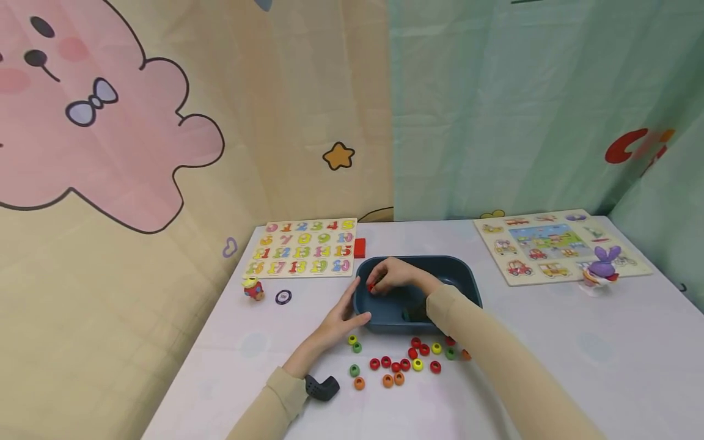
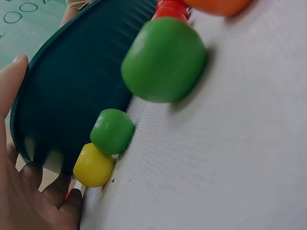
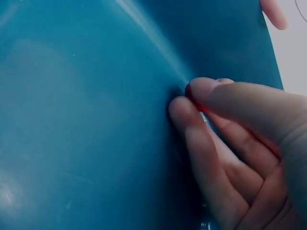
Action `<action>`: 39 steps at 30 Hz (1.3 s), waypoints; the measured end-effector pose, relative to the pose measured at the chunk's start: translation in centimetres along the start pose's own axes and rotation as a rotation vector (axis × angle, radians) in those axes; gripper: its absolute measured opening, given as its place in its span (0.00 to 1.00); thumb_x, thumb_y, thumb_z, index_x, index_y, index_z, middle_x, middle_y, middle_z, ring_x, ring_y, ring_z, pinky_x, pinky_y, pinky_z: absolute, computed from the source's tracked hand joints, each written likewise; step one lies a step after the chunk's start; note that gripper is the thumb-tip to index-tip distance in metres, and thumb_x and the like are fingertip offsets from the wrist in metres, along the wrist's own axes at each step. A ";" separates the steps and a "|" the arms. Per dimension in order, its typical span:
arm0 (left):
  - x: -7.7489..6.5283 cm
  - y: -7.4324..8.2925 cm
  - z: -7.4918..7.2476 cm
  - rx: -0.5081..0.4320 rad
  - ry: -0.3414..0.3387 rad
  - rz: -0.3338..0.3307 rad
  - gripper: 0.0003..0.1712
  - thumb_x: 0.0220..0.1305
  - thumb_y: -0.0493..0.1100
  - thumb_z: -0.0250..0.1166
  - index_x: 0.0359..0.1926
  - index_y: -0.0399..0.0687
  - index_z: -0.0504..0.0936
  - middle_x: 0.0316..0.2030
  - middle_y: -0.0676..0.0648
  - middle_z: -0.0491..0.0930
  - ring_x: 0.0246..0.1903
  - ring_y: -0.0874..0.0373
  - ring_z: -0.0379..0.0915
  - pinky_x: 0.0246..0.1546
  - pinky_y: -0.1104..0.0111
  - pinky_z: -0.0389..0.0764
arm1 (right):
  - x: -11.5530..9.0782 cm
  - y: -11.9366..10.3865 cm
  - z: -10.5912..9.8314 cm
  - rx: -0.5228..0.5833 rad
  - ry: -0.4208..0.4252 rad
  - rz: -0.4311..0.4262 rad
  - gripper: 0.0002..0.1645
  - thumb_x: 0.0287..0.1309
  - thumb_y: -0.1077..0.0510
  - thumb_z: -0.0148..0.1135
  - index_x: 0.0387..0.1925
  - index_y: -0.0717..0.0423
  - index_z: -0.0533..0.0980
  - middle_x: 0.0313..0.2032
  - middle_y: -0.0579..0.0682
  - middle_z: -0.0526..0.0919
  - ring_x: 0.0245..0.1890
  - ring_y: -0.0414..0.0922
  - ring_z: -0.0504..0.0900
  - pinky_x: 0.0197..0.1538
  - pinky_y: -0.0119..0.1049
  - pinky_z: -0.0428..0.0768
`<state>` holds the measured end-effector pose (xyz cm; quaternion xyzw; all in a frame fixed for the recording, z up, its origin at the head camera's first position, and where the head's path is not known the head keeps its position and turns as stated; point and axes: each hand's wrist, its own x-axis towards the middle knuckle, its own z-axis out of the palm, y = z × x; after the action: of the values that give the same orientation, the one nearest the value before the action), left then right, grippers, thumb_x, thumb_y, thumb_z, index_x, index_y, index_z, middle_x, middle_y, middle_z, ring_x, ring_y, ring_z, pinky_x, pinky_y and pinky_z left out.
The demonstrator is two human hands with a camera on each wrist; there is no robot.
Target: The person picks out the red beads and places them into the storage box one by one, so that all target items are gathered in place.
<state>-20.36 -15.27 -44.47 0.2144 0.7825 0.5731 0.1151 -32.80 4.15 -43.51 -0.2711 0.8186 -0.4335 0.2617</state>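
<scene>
A dark blue plastic basin (image 1: pixel 385 313) stands on the table. My right hand (image 1: pixel 393 274) reaches inside it near the left wall, pinching a red bead (image 3: pixel 197 103) between thumb and fingertips. The bead is mostly covered by the fingers. My left hand (image 1: pixel 337 321) touches the basin's left end from outside, its fingers extended and the thumb by the front rim. Close to that hand lie a yellow bead (image 2: pixel 94 165) and a green bead (image 2: pixel 112 132). More loose beads, red (image 1: pixel 386 362), orange (image 1: pixel 388 381), yellow and green, are scattered in front of the basin.
Behind, on the left, lies a number puzzle board (image 1: pixel 308 249) with a red block (image 1: pixel 360 248) beside it. A small toy figure (image 1: pixel 253 288) and a round chip (image 1: pixel 283 297) sit nearby. At right are a picture puzzle board (image 1: pixel 511 272) and a purple rabbit toy (image 1: pixel 602 266).
</scene>
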 end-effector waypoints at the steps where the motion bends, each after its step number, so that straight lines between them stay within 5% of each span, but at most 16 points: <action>1: -0.1 0.1 0.0 0.000 -0.002 -0.005 0.45 0.60 0.47 0.58 0.69 0.57 0.39 0.68 0.46 0.39 0.64 0.46 0.44 0.60 0.55 0.54 | 0.1 0.2 0.1 -0.009 0.004 -0.002 0.10 0.48 0.65 0.63 0.36 0.58 0.79 0.31 0.49 0.81 0.29 0.44 0.80 0.35 0.35 0.80; 7: -0.2 0.6 0.1 0.018 0.001 -0.007 0.45 0.60 0.48 0.58 0.69 0.57 0.39 0.68 0.45 0.39 0.64 0.46 0.44 0.60 0.56 0.54 | 0.2 0.5 0.3 -0.101 0.040 -0.004 0.10 0.48 0.63 0.64 0.36 0.56 0.79 0.30 0.48 0.81 0.26 0.43 0.80 0.30 0.34 0.80; 13: 0.0 0.3 0.3 0.018 0.005 -0.010 0.45 0.60 0.49 0.58 0.69 0.57 0.39 0.68 0.45 0.39 0.64 0.45 0.44 0.60 0.54 0.54 | -1.5 -1.5 -1.3 -0.238 0.098 0.018 0.16 0.47 0.61 0.66 0.41 0.55 0.79 0.38 0.49 0.81 0.34 0.42 0.79 0.38 0.35 0.79; 17: 0.1 0.3 0.4 0.021 0.018 -0.023 0.44 0.60 0.47 0.59 0.69 0.58 0.41 0.68 0.45 0.41 0.64 0.45 0.46 0.60 0.54 0.55 | -5.1 -4.0 -3.6 -0.309 0.158 -0.099 0.19 0.47 0.57 0.66 0.44 0.56 0.78 0.41 0.48 0.80 0.39 0.42 0.78 0.44 0.36 0.77; 22: 0.5 -0.9 0.2 0.014 0.054 -0.036 0.44 0.59 0.46 0.60 0.68 0.66 0.43 0.68 0.49 0.42 0.64 0.46 0.46 0.59 0.53 0.56 | -12.4 -5.7 -4.6 -0.220 0.238 -0.258 0.18 0.51 0.55 0.63 0.45 0.57 0.77 0.40 0.48 0.80 0.34 0.41 0.79 0.39 0.35 0.79; 26: 1.0 -2.5 0.1 0.031 0.079 -0.044 0.44 0.56 0.52 0.62 0.67 0.74 0.44 0.68 0.53 0.42 0.64 0.48 0.45 0.59 0.54 0.56 | -17.2 -4.2 -3.4 -0.119 0.242 -0.321 0.16 0.53 0.55 0.61 0.43 0.57 0.77 0.40 0.51 0.81 0.35 0.40 0.79 0.36 0.34 0.79; 29: 1.1 -2.9 0.0 0.055 0.087 -0.009 0.44 0.57 0.52 0.61 0.67 0.72 0.44 0.68 0.50 0.43 0.64 0.45 0.46 0.58 0.52 0.58 | -19.5 -2.2 -1.8 -0.083 0.250 -0.293 0.14 0.53 0.54 0.61 0.42 0.55 0.77 0.39 0.51 0.81 0.35 0.39 0.80 0.34 0.33 0.79; 39: 1.0 -2.4 0.0 0.019 0.077 -0.034 0.43 0.58 0.48 0.61 0.67 0.73 0.45 0.68 0.54 0.42 0.65 0.50 0.44 0.60 0.55 0.55 | -21.6 2.8 2.1 -0.086 0.305 -0.201 0.15 0.50 0.52 0.63 0.40 0.55 0.79 0.23 0.49 0.81 0.17 0.40 0.73 0.20 0.29 0.73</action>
<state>-21.71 -15.39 -46.72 0.1797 0.7953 0.5715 0.0927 -16.56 18.79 -42.77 -0.2936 0.8353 -0.4583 0.0781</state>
